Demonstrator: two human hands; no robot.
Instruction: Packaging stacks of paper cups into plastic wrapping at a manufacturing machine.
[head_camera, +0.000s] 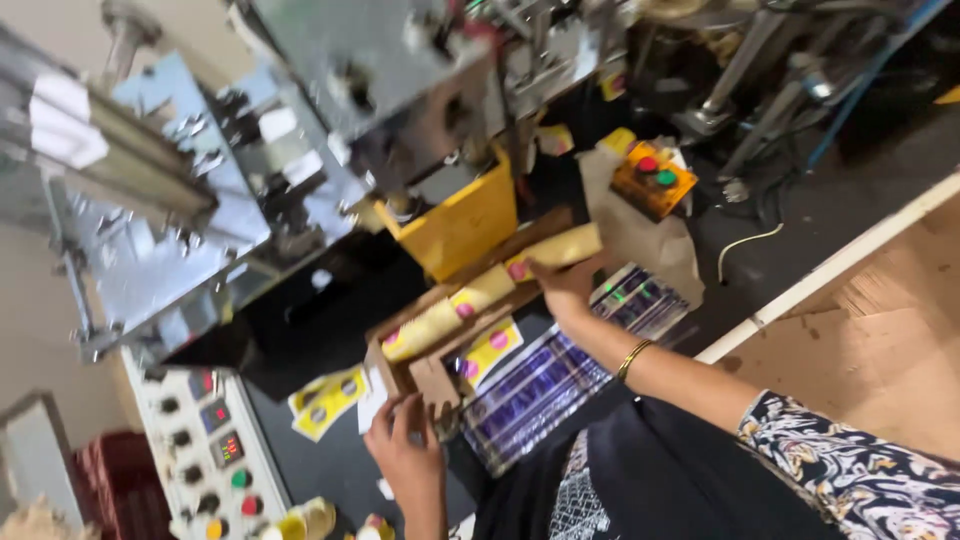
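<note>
The person's right hand (562, 288) gripped one end of a long yellow stack of flat packets (492, 290) lying in a brown cardboard tray (432, 375) below the steel machine (300, 140). The left hand (405, 440) rested at the tray's near corner, fingers loosely curled; whether it held anything could not be told. Motion blur softened the packets, and the control panel (210, 450) was cut off at the lower edge.

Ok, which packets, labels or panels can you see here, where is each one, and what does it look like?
Yellow pouches: row in the brown tray, pink dots, right hand on the end one.
Loose yellow pouches: flat beside the left hand, dark round marks.
Purple striped sheet: flat under the right forearm, shiny.
Control panel: lower left, pale, small displays and round buttons.
Orange button box: upper right, red and green buttons.
</note>
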